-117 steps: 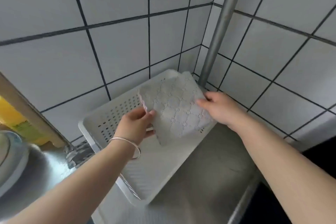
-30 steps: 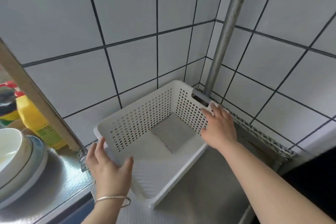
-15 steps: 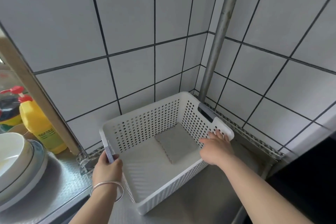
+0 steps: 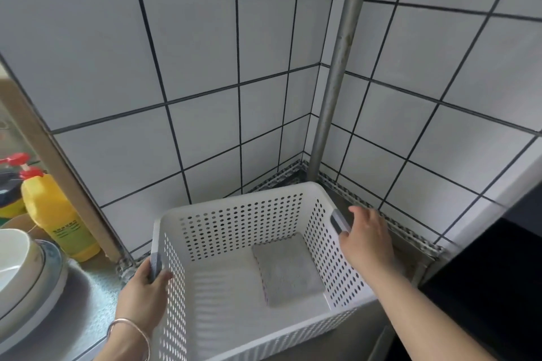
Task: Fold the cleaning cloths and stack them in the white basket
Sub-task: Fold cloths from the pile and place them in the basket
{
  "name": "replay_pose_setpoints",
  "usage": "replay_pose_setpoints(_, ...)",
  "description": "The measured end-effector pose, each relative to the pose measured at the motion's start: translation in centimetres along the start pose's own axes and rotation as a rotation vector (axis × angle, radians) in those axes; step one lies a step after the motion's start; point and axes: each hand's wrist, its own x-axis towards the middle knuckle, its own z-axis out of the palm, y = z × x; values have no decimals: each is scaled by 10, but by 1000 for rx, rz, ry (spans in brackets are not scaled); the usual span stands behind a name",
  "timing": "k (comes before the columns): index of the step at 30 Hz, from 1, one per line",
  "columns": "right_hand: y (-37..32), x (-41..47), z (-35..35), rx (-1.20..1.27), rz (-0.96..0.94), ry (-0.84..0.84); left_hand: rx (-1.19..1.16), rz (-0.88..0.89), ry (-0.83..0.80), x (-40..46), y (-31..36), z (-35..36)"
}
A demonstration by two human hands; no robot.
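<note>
Starting at your far left, stacked bowls (image 4: 20,269) sit on the counter with a yellow bottle (image 4: 58,220) behind them, just beside a slanted wooden frame (image 4: 67,173). Your left hand (image 4: 143,293) comes next, a thin bangle (image 4: 129,331) on its wrist; its fingers curl over the left rim of the white basket (image 4: 234,214) and close on the grey handle there, thumb inside the wall. The basket stands upright in the tiled corner, its perforated walls pale and its ribbed floor mostly bare. Inside, toward the right rear of the floor, lies one folded grey cleaning cloth (image 4: 289,269), flat and roughly square, with a scalloped edge on its left side. A metal pole (image 4: 337,67) rises from the corner just behind the basket. Your right hand (image 4: 366,237) reaches in from the right with the forearm angled up, fingers loosely spread at the right grey handle, thumb touching the rim but not clasped around anything
</note>
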Motion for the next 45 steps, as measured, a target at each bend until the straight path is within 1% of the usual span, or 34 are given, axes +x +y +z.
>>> replay_pose_setpoints(2, -1, 16, 7, 176, 164, -128, 1, -3, 2, 5, -5, 0)
replay_pose_setpoints(4, -1, 27, 18, 300, 214, -240, 1, 8, 12, 10, -7, 1)
replay_pose_setpoints(6, 1, 34, 25, 313, 207, -260, -25, 34, 14, 14, -5, 1)
replay_pose_setpoints(8, 1, 35, 26, 266, 216, -264, -42, 31, -3, 17, -1, 1)
replay_pose_setpoints(12, 5, 24, 21, 272, 224, -297, -3, 34, -21, 21, 5, -7)
replay_pose_setpoints(14, 9, 15, 15, 283, 203, -280, 1, 71, -39, 18, 11, -13)
replay_pose_setpoints(18, 19, -13, -10, 334, 186, -206, -98, 94, -94, -4, 33, -25)
replay_pose_setpoints(22, 30, -60, -48, 407, 176, -121, -126, 157, -116, -35, 53, -48)
replay_pose_setpoints(26, 63, -124, -84, 613, 184, -55, -170, 254, -166, -86, 69, -66)
replay_pose_setpoints(30, 101, -190, -116, 733, 225, -39, -271, 239, -226, -145, 72, -74)
replay_pose_setpoints(32, 120, -217, -132, 753, 209, -22, -304, 221, -254, -170, 69, -75)
replay_pose_setpoints(35, 149, -255, -156, 767, 200, 5, -331, 251, -290, -214, 66, -74)
replay_pose_setpoints(40, 198, -311, -192, 803, 256, -7, -346, 304, -346, -296, 68, -62)
replay_pose_setpoints(42, 220, -329, -203, 810, 286, 5, -352, 302, -370, -319, 69, -51)
replay_pose_setpoints(45, 247, -346, -209, 802, 314, 45, -325, 315, -362, -340, 69, -33)
